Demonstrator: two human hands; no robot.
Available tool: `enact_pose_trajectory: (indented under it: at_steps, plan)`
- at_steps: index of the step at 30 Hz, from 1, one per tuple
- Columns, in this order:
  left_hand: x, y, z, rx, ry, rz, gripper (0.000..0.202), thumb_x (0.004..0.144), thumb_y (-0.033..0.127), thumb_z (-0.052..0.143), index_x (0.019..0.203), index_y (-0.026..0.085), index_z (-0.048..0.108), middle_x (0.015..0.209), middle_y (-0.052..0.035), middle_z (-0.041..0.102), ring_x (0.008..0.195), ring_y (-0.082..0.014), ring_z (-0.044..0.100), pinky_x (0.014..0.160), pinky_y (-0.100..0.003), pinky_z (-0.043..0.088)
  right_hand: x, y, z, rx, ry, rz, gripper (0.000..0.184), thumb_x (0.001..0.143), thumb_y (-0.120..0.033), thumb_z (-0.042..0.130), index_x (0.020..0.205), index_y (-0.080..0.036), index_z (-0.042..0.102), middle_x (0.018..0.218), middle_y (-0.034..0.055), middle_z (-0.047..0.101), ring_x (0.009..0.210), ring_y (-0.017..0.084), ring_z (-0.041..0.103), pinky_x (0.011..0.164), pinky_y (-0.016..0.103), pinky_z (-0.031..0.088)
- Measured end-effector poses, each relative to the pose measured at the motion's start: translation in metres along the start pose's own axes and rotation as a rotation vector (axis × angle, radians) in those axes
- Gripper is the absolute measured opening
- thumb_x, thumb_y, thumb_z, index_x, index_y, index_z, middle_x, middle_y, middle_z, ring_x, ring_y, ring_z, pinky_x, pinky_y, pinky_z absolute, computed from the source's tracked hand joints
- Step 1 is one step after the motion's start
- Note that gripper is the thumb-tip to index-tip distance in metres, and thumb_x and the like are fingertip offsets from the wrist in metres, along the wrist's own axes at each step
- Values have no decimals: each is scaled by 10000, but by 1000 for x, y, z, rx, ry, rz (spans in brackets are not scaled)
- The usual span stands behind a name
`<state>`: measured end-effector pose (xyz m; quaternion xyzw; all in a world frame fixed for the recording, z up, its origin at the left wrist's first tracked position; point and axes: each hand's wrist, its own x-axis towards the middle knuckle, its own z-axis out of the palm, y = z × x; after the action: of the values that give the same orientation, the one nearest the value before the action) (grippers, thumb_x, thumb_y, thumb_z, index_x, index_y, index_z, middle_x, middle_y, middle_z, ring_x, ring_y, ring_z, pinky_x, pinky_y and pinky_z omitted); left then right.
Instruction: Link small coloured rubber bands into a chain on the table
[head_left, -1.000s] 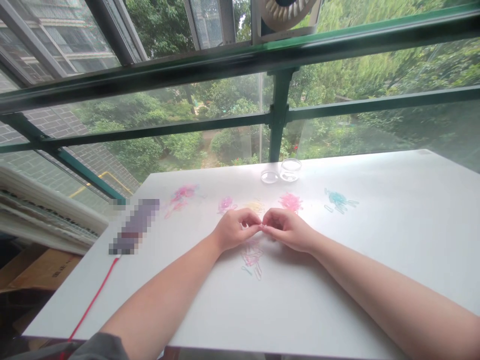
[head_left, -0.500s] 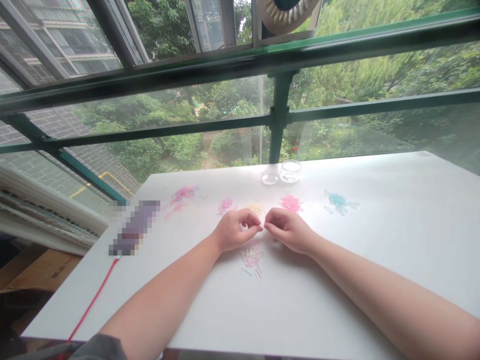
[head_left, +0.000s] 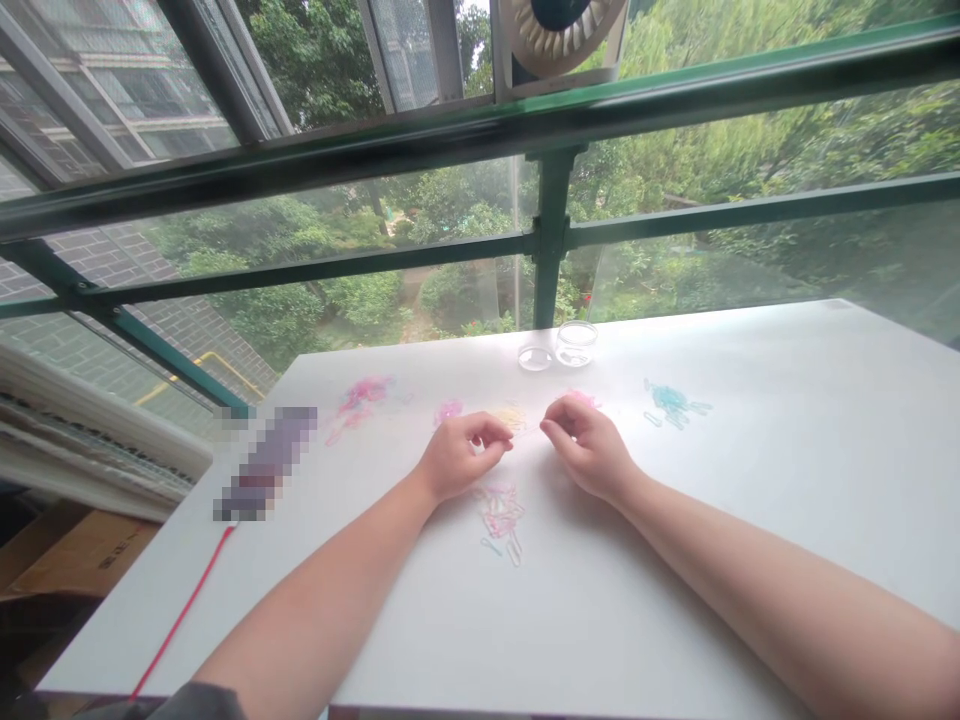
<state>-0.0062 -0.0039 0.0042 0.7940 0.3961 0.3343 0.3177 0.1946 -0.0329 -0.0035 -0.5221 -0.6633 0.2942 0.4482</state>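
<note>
My left hand [head_left: 466, 455] and my right hand [head_left: 589, 445] face each other above the table, fingertips pinched. A thin pale pink strand [head_left: 526, 432] spans the short gap between them; it looks like one of the small plastic safety-pin-like clips, but its shape is blurred. Just below lies a loose heap of pale pink and clear clips [head_left: 501, 512], with a bluish clip [head_left: 491, 546] at its lower edge. Behind my hands are yellow clips [head_left: 510, 415], purple-pink clips [head_left: 448, 411] and bright pink clips [head_left: 582, 398], the last partly covered by my right hand.
Teal clips [head_left: 673, 402] lie to the right, mixed pink ones [head_left: 361, 400] to the left. A clear round jar [head_left: 576, 345] and its lid [head_left: 535, 358] stand at the back of the white table [head_left: 637, 620]. A pixelated object [head_left: 266, 465] with a red cord [head_left: 184, 610] lies left.
My hands have drawn apart, widening the gap between the fingertips, and the thin strand now shows between them. My right hand covers more of the bright pink pile. The view shifts slightly.
</note>
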Motion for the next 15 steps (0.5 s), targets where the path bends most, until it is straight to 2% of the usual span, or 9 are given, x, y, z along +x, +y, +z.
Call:
enact_pose_trajectory:
  at_steps: [3,9,15]
  plan:
    - [1,0,0,11,17,-18,145,766,261,603,845,169,683,768,-3,708,667,-36,582,636,-162,418,1,-1,-1,11,36,13,189,822,-327,506,761,-149,502,680,21,506,641,85,447,606,218,369]
    - [0,-1,4,85,61,-21,186,775,343,604,838,191,692,807,-3,715,671,-46,590,620,-175,417,-2,-2,1,-52,-275,-21,178,809,-318,511,786,-144,540,614,-5,480,554,58,396,541,195,325]
    - [5,-7,1,149,162,-49,202,781,357,589,852,190,677,792,-4,712,686,-67,610,596,-183,422,-2,-3,-1,-136,-422,-39,199,814,-302,490,704,-136,493,585,-9,512,531,44,404,525,177,313]
